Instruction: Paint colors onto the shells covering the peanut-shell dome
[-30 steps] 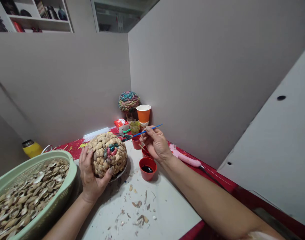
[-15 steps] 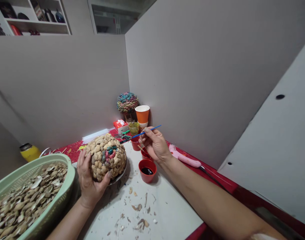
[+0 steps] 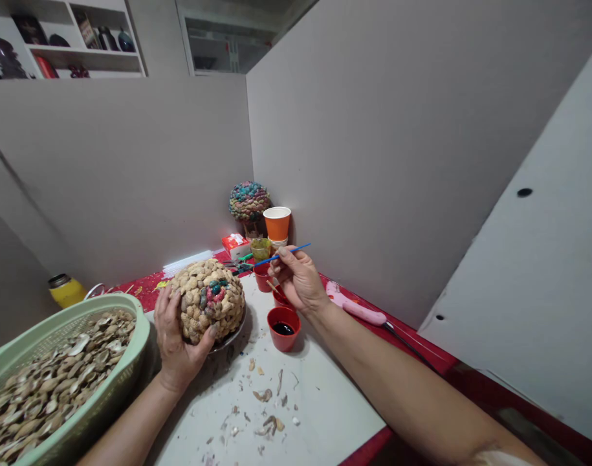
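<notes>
In the head view, grips a knobbly tan ball (image 3: 198, 309), set on a dish (image 3: 235, 338) left of centre on the counter (image 3: 334, 401), with the left hand (image 3: 176, 343), using wide-spread fingers along its left and near sides. Pinches a blue brush (image 3: 266, 261) between closed fingers of the right hand (image 3: 299, 279), pointing left toward the ball. Has a red cup (image 3: 283, 341) just nearer than the right hand, a green basket (image 3: 139, 327) at left.
</notes>
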Available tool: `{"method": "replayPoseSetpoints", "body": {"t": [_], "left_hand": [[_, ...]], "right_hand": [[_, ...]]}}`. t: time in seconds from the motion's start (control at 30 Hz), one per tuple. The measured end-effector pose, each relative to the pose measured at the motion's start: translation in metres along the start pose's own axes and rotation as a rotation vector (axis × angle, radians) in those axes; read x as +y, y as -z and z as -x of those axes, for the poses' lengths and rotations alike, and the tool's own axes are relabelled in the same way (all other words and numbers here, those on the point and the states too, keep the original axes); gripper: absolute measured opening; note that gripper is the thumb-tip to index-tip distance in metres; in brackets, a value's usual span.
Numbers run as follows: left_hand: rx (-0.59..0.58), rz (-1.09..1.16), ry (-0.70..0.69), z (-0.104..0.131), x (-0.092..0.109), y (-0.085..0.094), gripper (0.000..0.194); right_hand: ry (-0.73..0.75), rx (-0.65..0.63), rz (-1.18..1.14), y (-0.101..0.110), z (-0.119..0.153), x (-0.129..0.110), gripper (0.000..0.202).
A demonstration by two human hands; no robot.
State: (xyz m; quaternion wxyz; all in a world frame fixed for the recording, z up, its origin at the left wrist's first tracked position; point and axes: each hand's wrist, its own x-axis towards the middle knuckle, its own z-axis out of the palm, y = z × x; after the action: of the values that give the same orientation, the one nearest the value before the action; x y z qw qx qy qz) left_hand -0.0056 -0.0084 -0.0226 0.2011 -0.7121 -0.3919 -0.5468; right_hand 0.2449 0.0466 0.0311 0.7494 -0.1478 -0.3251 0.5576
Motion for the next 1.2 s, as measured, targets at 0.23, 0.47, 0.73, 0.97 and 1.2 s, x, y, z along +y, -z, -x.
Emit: {"method": "replayPoseSetpoints", "body": {"t": [0.23,0.47,0.73,0.97,1.2], "left_hand": [[-0.001,-0.013,0.009,0.003,-0.002,0.000,0.082],[0.001,-0.037,0.017,0.007,-0.003,0.001,0.079],[0.007,-0.051,0.029,0.009,-0.002,0.001,0.077],[0.015,-0.060,0.029,0.009,0.000,0.000,0.074],[0.000,-0.053,0.030,0.012,-0.003,-0.001,0.078]], "right_hand": [[0.023,-0.015,-0.001,0.000,0.000,0.000,0.035],[0.048,-0.010,-0.024,-0.001,0.002,0.002,0.036],[0.061,-0.019,-0.007,-0.002,0.006,0.003,0.033],[0.054,-0.038,0.002,-0.001,0.005,0.004,0.031],[0.035,-0.022,-0.005,0.003,0.003,0.006,0.031]]}}
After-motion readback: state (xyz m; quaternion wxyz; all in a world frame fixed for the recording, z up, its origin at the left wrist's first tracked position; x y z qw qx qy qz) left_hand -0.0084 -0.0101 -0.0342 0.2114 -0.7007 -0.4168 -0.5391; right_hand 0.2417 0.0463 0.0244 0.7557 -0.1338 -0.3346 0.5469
